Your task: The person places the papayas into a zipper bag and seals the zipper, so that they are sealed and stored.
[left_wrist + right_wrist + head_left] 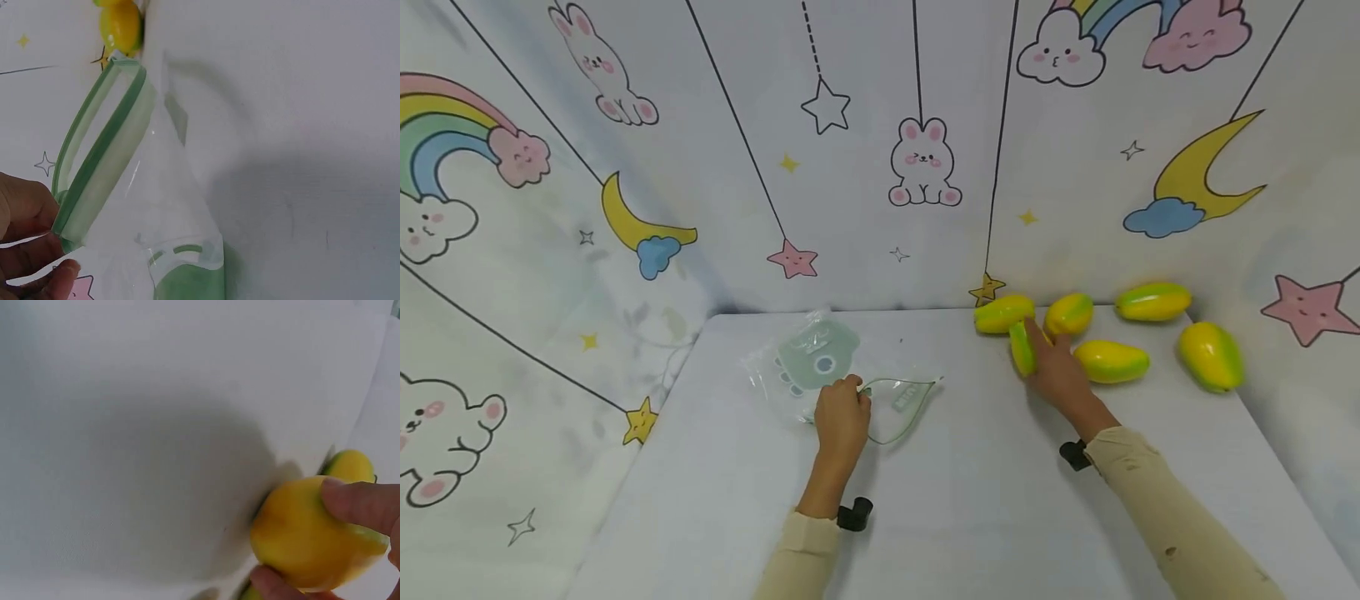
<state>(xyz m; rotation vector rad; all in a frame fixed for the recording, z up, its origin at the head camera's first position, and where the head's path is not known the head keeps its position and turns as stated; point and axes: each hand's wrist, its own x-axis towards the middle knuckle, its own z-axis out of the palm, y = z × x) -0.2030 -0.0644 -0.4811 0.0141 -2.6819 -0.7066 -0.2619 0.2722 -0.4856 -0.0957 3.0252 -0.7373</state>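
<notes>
My left hand (842,417) pinches the edge of a clear zip bag (150,181) with a green seal strip. In the left wrist view the bag's mouth gapes wide, and its lower part bears a green print. My right hand (1060,375) grips a yellow-green mango (306,531), thumb on one side and fingers on the other. From the head view this mango (1022,348) is partly hidden by the hand. Close around it lie other mangoes: one behind (1003,314), one beyond the fingers (1069,314) and one to the right (1112,362).
Two more mangoes, one at the back right (1153,302) and one by the right edge (1211,357), rest on the white table (970,517). A patterned cloth (865,192) with rabbits, stars and moons hangs behind and along the sides.
</notes>
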